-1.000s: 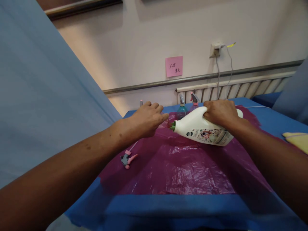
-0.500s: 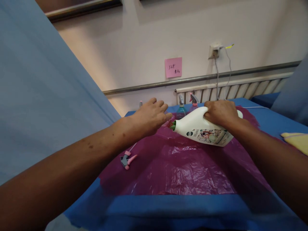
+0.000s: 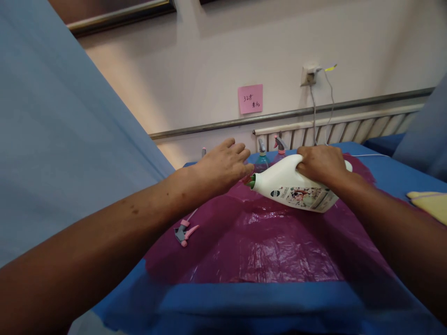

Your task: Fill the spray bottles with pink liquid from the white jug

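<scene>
My right hand grips a large white jug by its handle. The jug is tipped onto its side, its label facing me and its open green-lined mouth pointing left. Right beside that mouth is my left hand, its fingers curved. Whatever it holds is mostly hidden behind the hand; only a reddish patch shows near the spout. A grey and pink spray head with a thin tube lies loose on the purple plastic sheet, below my left forearm.
Behind the jug stand a teal spray bottle and a pink-topped spray bottle. Blue cloth covers the table. A yellow cloth lies at the right, a blue curtain hangs at the left, and a cord runs down from the socket.
My left hand has shifted slightly right, closer to the jug's mouth. The jug stays tipped in my right hand, nearly unmoved.
</scene>
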The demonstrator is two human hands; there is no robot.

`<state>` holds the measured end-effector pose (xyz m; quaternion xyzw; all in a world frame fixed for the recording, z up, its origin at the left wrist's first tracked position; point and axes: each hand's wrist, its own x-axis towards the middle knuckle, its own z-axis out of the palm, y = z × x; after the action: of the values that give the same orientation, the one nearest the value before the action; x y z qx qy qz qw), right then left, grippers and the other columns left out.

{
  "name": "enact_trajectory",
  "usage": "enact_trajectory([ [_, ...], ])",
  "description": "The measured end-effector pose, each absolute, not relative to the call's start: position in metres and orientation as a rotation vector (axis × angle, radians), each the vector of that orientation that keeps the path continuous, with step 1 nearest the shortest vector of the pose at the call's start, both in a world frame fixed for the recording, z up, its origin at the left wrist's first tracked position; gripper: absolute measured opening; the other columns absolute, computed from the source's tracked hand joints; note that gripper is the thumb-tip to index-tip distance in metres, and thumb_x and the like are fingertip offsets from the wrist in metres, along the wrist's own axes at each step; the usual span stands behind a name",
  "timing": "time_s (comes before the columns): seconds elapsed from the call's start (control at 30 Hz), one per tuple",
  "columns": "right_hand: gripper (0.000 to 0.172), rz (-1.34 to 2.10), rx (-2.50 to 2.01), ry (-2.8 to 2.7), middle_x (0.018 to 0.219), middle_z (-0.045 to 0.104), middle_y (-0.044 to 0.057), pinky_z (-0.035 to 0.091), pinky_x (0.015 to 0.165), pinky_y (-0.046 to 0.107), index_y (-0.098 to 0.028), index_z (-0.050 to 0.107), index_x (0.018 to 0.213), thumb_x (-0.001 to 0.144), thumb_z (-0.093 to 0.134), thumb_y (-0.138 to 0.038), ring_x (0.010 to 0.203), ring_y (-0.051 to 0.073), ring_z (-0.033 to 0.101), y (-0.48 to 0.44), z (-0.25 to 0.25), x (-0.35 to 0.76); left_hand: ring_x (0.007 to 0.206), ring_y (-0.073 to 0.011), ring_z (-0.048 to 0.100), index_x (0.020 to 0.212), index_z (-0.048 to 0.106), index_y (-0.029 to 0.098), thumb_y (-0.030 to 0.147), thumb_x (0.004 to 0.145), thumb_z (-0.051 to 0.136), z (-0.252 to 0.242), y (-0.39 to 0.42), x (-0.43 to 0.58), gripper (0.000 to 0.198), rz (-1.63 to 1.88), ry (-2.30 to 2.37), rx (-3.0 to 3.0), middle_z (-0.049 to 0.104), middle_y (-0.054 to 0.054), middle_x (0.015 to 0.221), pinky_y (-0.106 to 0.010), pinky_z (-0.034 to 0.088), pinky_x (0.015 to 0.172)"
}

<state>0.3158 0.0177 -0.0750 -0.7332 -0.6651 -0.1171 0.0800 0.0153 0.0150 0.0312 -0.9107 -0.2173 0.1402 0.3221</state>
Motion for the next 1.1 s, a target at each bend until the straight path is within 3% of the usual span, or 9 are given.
enact_trajectory([
  [0.53,0.042,-0.296,-2.24,-1.936,0.119,0.086,0.019,0.043,0.077,0.041,-0.023,0.084,0.133,0.105,0.055,-0.035,0.1,0.035,0.078,0.013,-0.076,0.331,0.137,-0.0358,0.06,0.138,0.073,0.029,0.019,0.102,0.072,0.037,0.016,0.009,0.038,0.259,-0.623,-2.37,0.072,-0.012,0.138,-0.049,0.041,0.117],
  [0.93,0.042,-0.253,-2.281,-1.843,0.121,0.085,0.022,0.04,0.078,0.038,-0.019,0.083,0.132,0.107,0.052,-0.034,0.102,0.034,0.077,0.001,-0.072,0.338,0.14,-0.0347,0.062,0.156,0.066,0.03,0.009,0.1,0.061,0.026,0.011,0.005,0.06,0.111,-0.804,-2.377,0.07,-0.012,0.151,-0.048,0.045,0.117],
  [1.1,0.044,-0.172,-2.273,-1.826,0.131,0.083,0.027,0.034,0.077,0.04,-0.015,0.081,0.133,0.112,0.047,-0.033,0.109,0.034,0.076,-0.008,-0.068,0.345,0.147,-0.0374,0.06,0.166,0.057,0.029,0.018,0.102,0.068,0.021,0.008,0.005,0.066,0.009,-0.954,-2.4,0.065,-0.014,0.161,-0.052,0.048,0.12],
])
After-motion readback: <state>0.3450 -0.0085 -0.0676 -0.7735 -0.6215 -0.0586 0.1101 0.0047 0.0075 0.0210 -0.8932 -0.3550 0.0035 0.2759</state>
